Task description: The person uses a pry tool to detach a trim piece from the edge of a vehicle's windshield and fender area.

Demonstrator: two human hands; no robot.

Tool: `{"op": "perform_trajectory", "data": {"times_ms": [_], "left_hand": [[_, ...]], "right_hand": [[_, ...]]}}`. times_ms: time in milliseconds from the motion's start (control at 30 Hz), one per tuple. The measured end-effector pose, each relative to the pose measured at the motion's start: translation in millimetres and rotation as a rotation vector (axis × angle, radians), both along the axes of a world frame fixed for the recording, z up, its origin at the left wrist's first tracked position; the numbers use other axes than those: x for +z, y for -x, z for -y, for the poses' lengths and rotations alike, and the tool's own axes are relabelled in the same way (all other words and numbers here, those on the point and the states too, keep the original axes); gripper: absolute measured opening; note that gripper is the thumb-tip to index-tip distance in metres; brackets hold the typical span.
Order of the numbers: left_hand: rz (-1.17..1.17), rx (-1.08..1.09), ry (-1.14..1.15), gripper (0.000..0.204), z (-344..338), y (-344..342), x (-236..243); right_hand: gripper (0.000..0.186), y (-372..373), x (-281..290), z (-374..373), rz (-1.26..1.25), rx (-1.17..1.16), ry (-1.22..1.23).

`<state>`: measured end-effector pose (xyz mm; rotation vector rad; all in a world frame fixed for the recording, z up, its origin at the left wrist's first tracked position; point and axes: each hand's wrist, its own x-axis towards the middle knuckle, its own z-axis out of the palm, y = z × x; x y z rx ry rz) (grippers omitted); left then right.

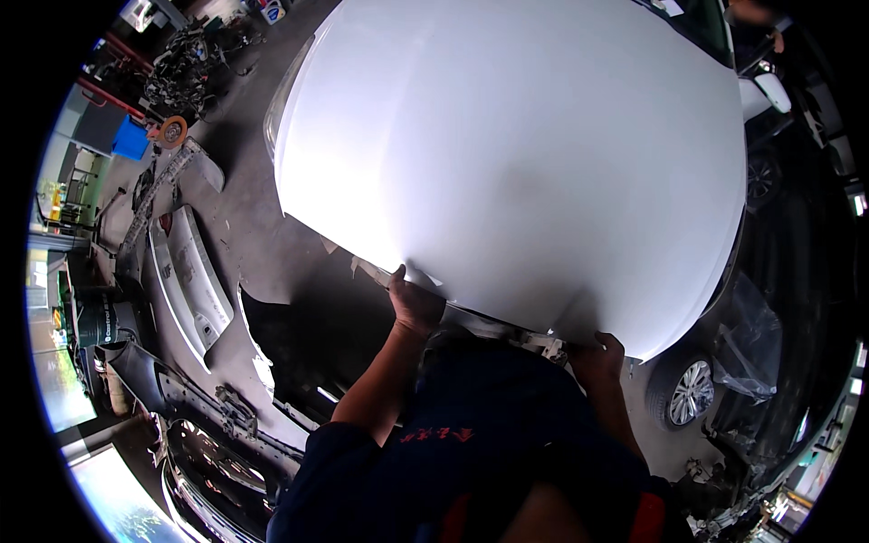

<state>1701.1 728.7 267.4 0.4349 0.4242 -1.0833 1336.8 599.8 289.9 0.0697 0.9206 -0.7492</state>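
Note:
A large white car hood [516,163] spreads across the upper middle, smooth and bright, with its front edge toward me. My left hand [418,306] grips that edge left of centre, thumb up and fingers hidden by the panel. Further right along the same edge, my right hand [597,356] holds on in a similar way, its fingertips also out of sight. Between my hands, below the edge, part of the car's front structure [507,331] shows, close to my dark blue shirt [507,407].
Left on the floor lie a white trunk lid [195,285], a brake disc [172,132] and dark body panels [217,471]. A blue bin [130,138] stands behind. To the right are a loose wheel [686,393], clear plastic sheeting [749,344] and a dark car [801,299]. Another person [756,18] stands far right.

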Motion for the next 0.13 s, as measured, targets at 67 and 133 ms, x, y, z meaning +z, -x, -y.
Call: {"op": "perform_trajectory", "data": {"times_ms": [67, 133], "left_hand": [[0.018, -0.098, -0.067, 0.062, 5.5, 6.0, -0.1], [0.048, -0.153, -0.078, 0.061, 4.0, 5.0, 0.8]], "right_hand": [[0.046, -5.5, 6.3, 2.2, -0.006, -0.037, -0.037], [0.051, -10.5, 14.9, 1.5, -0.019, -0.071, -0.074]]}}
